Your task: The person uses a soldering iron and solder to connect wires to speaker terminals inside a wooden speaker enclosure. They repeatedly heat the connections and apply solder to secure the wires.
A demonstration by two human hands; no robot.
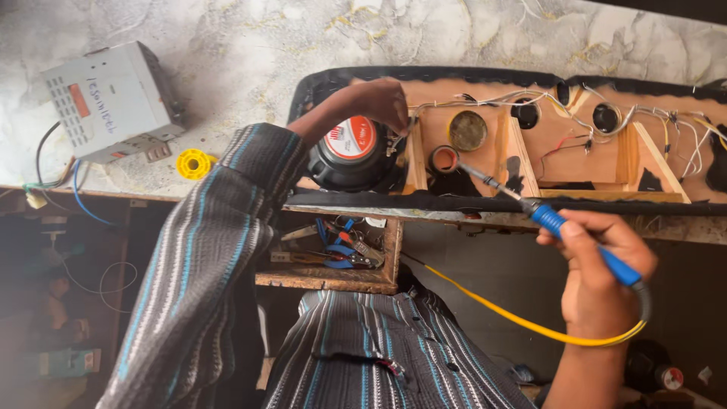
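Note:
My right hand [602, 261] grips the blue handle of a soldering iron [556, 223]; its metal tip points up-left into a small round tin [444, 159] inside a long wooden speaker box [530, 144]. A yellow cord runs from the iron's handle toward my lap. My left hand [382, 102] reaches over a black speaker [352, 155] with a red and white magnet cap, and its fingers pinch wires at the speaker's right side. White, red and yellow wires [644, 113] trail along the box's compartments.
A grey car stereo unit [106, 98] lies at the left on the marble-patterned surface, with a yellow solder spool [194, 163] beside it. A round brass-coloured tin [467, 130] sits in the box. A wooden tray [333, 261] below the bench edge holds pliers and other tools.

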